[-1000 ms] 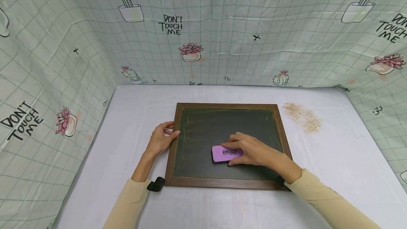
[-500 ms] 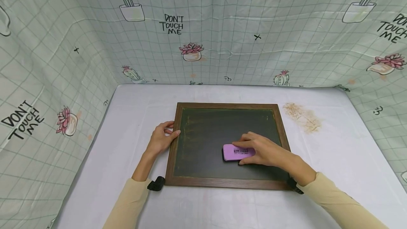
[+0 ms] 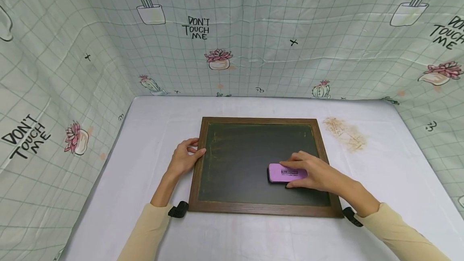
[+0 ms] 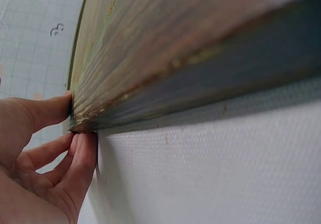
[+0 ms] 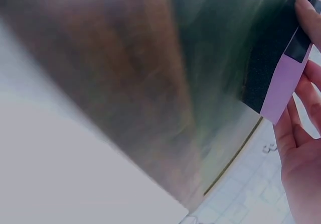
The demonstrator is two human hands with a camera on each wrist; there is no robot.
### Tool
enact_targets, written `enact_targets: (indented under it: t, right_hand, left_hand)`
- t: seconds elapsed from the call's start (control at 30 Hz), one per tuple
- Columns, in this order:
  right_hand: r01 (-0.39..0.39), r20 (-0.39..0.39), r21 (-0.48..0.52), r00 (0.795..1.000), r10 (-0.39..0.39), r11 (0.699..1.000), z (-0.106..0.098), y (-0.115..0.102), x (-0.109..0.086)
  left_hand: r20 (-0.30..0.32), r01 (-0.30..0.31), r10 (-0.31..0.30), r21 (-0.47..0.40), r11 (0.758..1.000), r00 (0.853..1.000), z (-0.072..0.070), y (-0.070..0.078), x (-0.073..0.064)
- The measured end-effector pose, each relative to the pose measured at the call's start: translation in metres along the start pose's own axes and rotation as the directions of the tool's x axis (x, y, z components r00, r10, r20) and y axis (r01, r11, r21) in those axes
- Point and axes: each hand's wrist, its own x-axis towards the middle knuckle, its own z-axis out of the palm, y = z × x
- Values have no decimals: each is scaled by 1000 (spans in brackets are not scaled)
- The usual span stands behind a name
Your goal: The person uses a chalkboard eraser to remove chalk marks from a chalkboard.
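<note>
A dark chalkboard in a brown wooden frame lies flat on the table. My left hand pinches the left side of its frame, thumb on top and fingers against the outer edge, as the left wrist view shows. On the board's right half, my right hand grips a purple magnetic eraser between thumb and fingers. The eraser's black felt faces the board surface in the right wrist view. Faint yellowish marks run along the board's left edge and near its upper right corner.
A white cloth covers the table under the board. Brownish stains mark the cloth right of the board. A fabric backdrop printed with a grid and cacti rises behind and at both sides.
My right hand has slid the eraser to the right across the board, from near the middle into the right half. The left hand and the board have stayed in place.
</note>
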Motion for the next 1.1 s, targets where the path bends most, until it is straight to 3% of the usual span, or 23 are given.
enact_targets:
  t: [0.4, 0.67, 1.1]
  right_hand:
    - [36, -21, 29, 999, -35, 999, -3, 11, -8]
    - [13, -26, 43, 1000, -12, 999, -3, 11, -8]
    - [18, -133, 34, 991, -13, 999, -15, 27, -7]
  left_hand:
    - [7, 29, -29, -25, 999, 1000, -3, -1, 3]
    - [3, 44, -44, -39, 998, 999, -1, 3, 4]
    - [-3, 57, -58, -55, 997, 998, -1, 1, 5]
